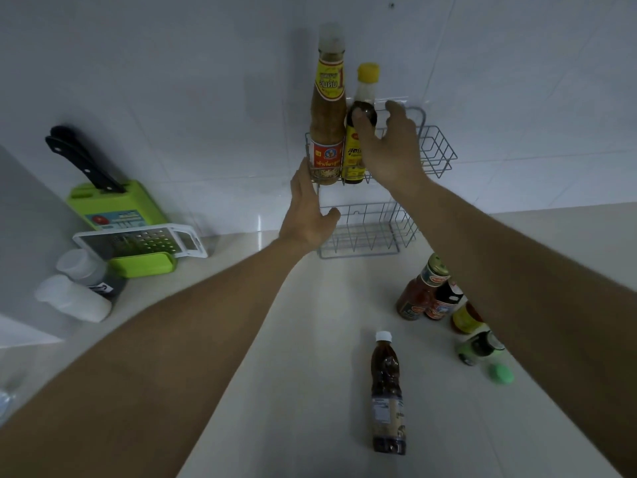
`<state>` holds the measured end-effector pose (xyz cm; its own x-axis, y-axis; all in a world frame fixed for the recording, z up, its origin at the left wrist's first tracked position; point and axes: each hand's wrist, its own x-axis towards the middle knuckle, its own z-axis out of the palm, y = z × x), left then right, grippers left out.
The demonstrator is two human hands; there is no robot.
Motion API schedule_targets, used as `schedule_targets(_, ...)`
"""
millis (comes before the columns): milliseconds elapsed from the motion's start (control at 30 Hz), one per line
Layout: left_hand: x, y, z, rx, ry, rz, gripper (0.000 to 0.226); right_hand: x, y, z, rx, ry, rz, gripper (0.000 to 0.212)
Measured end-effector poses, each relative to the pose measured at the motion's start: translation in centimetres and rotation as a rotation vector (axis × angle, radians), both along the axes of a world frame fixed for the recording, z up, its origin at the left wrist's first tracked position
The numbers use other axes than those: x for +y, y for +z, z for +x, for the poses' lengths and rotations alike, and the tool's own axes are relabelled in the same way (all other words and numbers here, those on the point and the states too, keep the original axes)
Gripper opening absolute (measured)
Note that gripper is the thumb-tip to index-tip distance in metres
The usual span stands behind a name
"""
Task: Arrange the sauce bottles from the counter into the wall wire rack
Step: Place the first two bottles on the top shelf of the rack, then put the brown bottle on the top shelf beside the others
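A two-tier wire rack hangs on the white tiled wall. In its upper tier stand a tall brown sauce bottle with a clear cap and a dark bottle with a yellow cap. My right hand wraps its fingers round the dark bottle's shoulder. With straight fingers, my left hand touches the upper tier's left front corner. The lower tier holds nothing. A dark bottle with a white cap stands on the counter in front. Several more sauce bottles stand at the right, partly behind my right arm.
At the left, a green knife block with a black-handled knife and a white grater lean against the wall. Two plastic containers lie beside them. A green cap lies on the counter near the right bottles.
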<state>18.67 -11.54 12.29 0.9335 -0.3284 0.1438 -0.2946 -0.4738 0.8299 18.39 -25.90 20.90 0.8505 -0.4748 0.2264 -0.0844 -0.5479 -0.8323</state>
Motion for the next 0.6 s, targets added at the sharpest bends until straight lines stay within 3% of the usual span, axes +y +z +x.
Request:
schedule_targets(133,0.1,-4.3,-4.0,0.022,0.042,0.037,0.086,2.8,-0.7,-5.5,-0.127,0.041,0.012,0.041)
schedule_targets(267,0.6,-10.6,-8.0,0.056,-0.001,0.147,0.075,4.3,-7.0,-11.8,0.136,0.147,-0.027,0.035)
schedule_targets(367,0.8,-15.1,-11.4,0.083,-0.061,0.284,0.065,4.5,-13.6,-16.6,0.396,0.121,-0.06,0.042)
schedule_targets(433,1.2,-17.7,-13.9,0.142,-0.151,0.479,0.063,4.3,-16.9,-19.7,0.549,0.063,-0.108,0.054)
schedule_targets(500,1.8,-19.9,-16.3,0.097,-0.246,0.692,0.065,4.1,-19.2,-22.2,0.682,0.002,-0.16,0.068)
schedule_targets(600,2.5,-21.5,-18.3,-0.01,-0.256,0.787,0.073,4.0,-21.7,-24.5,0.853,-0.031,-0.102,0.081)
